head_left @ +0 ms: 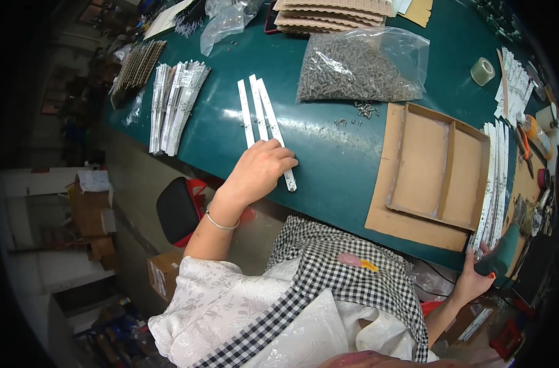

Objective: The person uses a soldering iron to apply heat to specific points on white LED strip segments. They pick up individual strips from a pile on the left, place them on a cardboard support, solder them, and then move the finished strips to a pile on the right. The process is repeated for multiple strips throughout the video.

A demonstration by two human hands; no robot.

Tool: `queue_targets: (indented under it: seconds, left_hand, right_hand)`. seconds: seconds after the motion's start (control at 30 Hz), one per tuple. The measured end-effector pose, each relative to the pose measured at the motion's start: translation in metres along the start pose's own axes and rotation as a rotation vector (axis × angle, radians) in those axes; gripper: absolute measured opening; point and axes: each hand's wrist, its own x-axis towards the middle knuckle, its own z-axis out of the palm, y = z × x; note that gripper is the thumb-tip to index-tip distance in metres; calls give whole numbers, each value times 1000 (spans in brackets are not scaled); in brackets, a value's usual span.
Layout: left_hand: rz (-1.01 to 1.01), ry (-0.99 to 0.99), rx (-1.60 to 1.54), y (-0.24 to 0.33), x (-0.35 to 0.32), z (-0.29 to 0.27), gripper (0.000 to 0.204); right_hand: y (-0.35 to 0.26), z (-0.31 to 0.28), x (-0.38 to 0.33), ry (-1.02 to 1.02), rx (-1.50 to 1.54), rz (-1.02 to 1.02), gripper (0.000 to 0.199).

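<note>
My left hand (259, 172) rests knuckles-up on the near ends of three thin white metal strips (259, 110) lying side by side on the green table (328, 159); its fingers curl over them. Far to the right, at the table's near edge, my right hand (476, 274) grips the dark green handle of a power screwdriver (505, 251). A row of white strips (493, 184) lies just beside that tool. I wear a bracelet on the left wrist and a checked apron.
A shallow cardboard tray (436, 168) with two compartments sits at right. Behind it lies a clear bag of screws (359, 67), with loose screws (362, 110) nearby. Bundles of strips (175, 104) lie at left, corrugated pieces (331, 13) at the back, a tape roll (482, 70) far right.
</note>
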Motion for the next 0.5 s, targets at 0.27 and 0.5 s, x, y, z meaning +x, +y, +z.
queue_targets:
  seconds: [0.27, 0.5]
  left_hand:
    - [134, 102, -79, 42, 36, 3, 24]
    - [-43, 354, -131, 46, 87, 18, 17]
  right_hand:
    - [13, 10, -2, 119, -43, -47, 50]
    - [-11, -4, 6, 390, 278, 116, 51]
